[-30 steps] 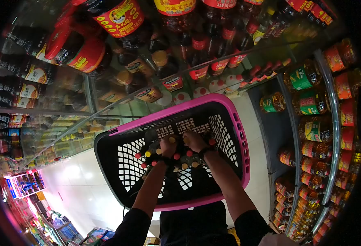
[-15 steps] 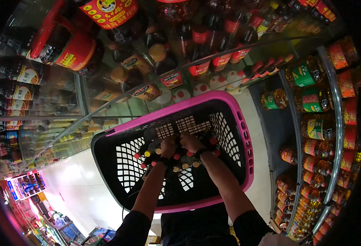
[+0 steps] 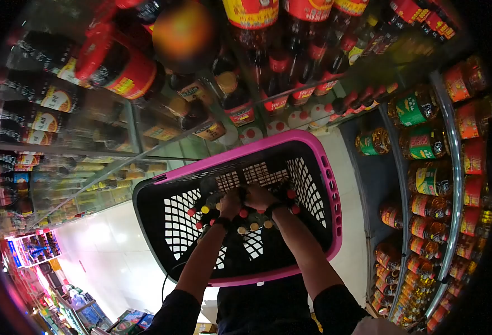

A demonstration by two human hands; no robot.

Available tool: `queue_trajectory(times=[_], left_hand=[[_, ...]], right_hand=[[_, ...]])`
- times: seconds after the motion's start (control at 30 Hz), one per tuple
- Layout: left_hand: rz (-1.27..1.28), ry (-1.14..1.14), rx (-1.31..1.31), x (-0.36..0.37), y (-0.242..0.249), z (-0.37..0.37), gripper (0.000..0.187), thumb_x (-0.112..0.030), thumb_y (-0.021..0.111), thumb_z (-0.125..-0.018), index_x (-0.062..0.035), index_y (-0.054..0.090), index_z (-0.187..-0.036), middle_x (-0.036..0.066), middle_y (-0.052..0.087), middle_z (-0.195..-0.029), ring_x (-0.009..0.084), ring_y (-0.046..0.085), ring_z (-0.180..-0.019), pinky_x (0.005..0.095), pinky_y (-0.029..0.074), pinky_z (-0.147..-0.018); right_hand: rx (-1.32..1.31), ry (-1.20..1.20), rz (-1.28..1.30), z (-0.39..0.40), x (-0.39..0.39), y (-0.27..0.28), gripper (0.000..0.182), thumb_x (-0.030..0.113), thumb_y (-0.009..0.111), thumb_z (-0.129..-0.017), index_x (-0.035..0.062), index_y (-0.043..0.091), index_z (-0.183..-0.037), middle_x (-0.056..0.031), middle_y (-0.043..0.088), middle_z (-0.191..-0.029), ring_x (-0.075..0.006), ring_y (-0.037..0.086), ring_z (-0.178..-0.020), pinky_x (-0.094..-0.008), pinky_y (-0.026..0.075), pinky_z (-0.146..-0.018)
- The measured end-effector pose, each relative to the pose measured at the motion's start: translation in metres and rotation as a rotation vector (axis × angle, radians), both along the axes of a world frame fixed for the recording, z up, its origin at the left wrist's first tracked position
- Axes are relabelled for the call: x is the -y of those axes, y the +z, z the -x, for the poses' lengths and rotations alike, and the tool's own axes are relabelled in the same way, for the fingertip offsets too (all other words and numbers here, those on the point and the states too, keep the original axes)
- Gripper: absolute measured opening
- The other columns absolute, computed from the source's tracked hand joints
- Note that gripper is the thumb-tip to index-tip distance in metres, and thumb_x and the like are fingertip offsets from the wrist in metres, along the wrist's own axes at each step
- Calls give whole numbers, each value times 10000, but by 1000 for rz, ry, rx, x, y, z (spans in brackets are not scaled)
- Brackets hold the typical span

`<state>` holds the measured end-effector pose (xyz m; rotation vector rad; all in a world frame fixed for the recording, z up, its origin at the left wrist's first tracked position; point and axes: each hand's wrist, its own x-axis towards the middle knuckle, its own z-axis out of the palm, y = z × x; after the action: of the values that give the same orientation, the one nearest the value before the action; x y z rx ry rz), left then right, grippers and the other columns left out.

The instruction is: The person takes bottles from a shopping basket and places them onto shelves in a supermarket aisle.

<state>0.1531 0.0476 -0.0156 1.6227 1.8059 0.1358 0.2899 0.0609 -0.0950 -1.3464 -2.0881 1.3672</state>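
Observation:
Both hands reach down into a black lattice-sided shopping basket with a pink rim (image 3: 338, 195). My left hand (image 3: 231, 202) is closed among the bottles, with its fingers mostly hidden. Close beside it, my right hand (image 3: 260, 197) is also closed, its fingertips turned toward a dark shape between the two hands. What either hand grips cannot be made out. Dark bottles with red, yellow and tan caps stand around them, including a yellow cap (image 3: 205, 210) on the left and a tan cap (image 3: 254, 226) nearer my body. A dark band circles each wrist.
Glass shelves with dark sauce bottles (image 3: 50, 100) and red-labelled jars (image 3: 126, 72) rise ahead and to the left. On the right, a metal-railed rack holds oil bottles (image 3: 430, 178). Pale tiled floor (image 3: 106, 245) shows at the left, with boxed goods farther back.
The view has shifted slightly, so the shelves and the basket's left side appear farther right. Both hands stay closed among the bottles; the bottles keep nearly the same arrangement.

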Motion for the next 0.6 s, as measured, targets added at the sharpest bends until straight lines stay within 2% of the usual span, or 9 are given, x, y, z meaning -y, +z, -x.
queue_trajectory(times=[0.23, 0.3, 0.33, 0.37, 0.43, 0.5, 0.53, 0.57, 0.6], left_hand=[[36, 15, 88, 17, 28, 25, 266, -193, 551, -682, -107, 604, -929, 141, 608, -881, 330, 577, -838, 415, 462, -721], [-91, -78, 72, 29, 20, 38, 265, -189, 550, -680, -100, 605, -923, 150, 604, -863, 342, 574, -829, 408, 463, -702], [-205, -172, 53, 34, 21, 42, 263, -185, 549, -677, -92, 605, -917, 159, 599, -845, 355, 570, -819, 402, 463, -683], [-226, -166, 53, 40, 43, 39, 263, -185, 549, -677, -92, 605, -917, 159, 599, -845, 355, 570, -819, 402, 463, -683], [62, 304, 467, 62, 97, 34, 247, -191, 547, -711, -83, 581, -930, 107, 588, -801, 270, 587, -775, 371, 469, -615], [354, 761, 891, 79, 152, 29, 233, -196, 544, -745, -74, 556, -944, 55, 577, -758, 185, 603, -731, 340, 474, -547], [439, 673, 857, 83, 167, 28, 167, -123, 489, -794, -71, 517, -950, 10, 542, -748, 108, 578, -737, 310, 485, -543], [505, 945, 977, 92, 181, 26, 118, -105, 458, -821, -71, 503, -924, 13, 532, -773, 124, 576, -766, 309, 499, -593], [225, 540, 797, 112, 175, 34, 130, -150, 454, -833, -78, 505, -929, 13, 532, -787, 133, 570, -768, 322, 499, -618]], right_hand=[[185, -204, 328, -25, 3, 135, 288, 258, 494, -801, 20, 514, -960, -194, 581, -850, -358, 560, -786, -418, 440, -668], [73, -417, 166, -37, 15, 149, 245, 246, 453, -847, 12, 512, -887, -182, 577, -808, -353, 554, -756, -419, 425, -643], [38, -518, -281, -38, 30, 115, 278, 266, 438, -866, 5, 512, -805, -163, 564, -744, -346, 538, -723, -418, 406, -639], [34, -512, -302, -45, 35, 137, 278, 266, 438, -866, 5, 512, -805, -163, 564, -744, -346, 538, -723, -418, 406, -639], [-128, -709, -51, -59, 45, 178, 298, 264, 458, -856, -1, 499, -726, -154, 544, -704, -337, 528, -715, -411, 394, -631], [-96, -635, -164, -71, 62, 184, 276, 251, 478, -848, 0, 517, -740, -139, 543, -695, -324, 520, -687, -395, 395, -614], [-26, -597, -171, -79, 73, 180, 244, 228, 479, -844, 3, 534, -764, -132, 546, -694, -323, 514, -677, -383, 401, -609], [40, -557, -174, -85, 86, 172, 216, 205, 480, -839, 7, 550, -789, -124, 549, -693, -322, 508, -668, -371, 407, -604], [102, -482, -274, -93, 100, 155, 202, 207, 440, -866, 39, 552, -884, -109, 525, -718, -290, 482, -645, -402, 381, -566]])
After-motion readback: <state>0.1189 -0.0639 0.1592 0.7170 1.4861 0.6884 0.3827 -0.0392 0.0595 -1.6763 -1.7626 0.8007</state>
